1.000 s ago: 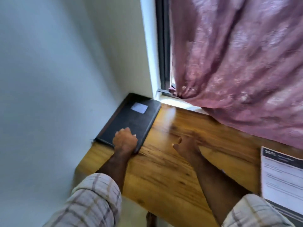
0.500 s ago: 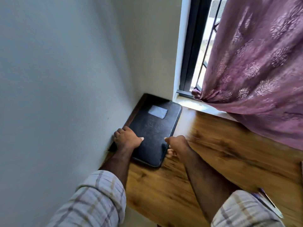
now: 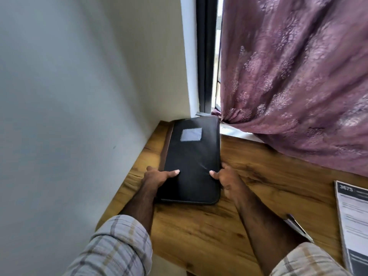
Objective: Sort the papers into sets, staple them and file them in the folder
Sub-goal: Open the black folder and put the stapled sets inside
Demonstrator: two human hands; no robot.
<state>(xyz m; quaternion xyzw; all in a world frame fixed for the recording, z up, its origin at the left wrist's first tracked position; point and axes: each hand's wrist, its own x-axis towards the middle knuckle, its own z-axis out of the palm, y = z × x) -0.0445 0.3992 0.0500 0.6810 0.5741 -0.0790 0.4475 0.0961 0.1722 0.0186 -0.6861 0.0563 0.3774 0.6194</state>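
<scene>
Black folder gripped at both edges by left hand and right hand.

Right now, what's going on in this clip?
A person has both hands on a closed black folder lying on a wooden table in the corner by the wall. The left hand grips its left edge with the thumb on top; the right hand grips its right edge the same way. The folder lies near the window with its pink curtain. A printed paper lies at the table's right edge, untouched. Nothing looks filed yet.
</scene>
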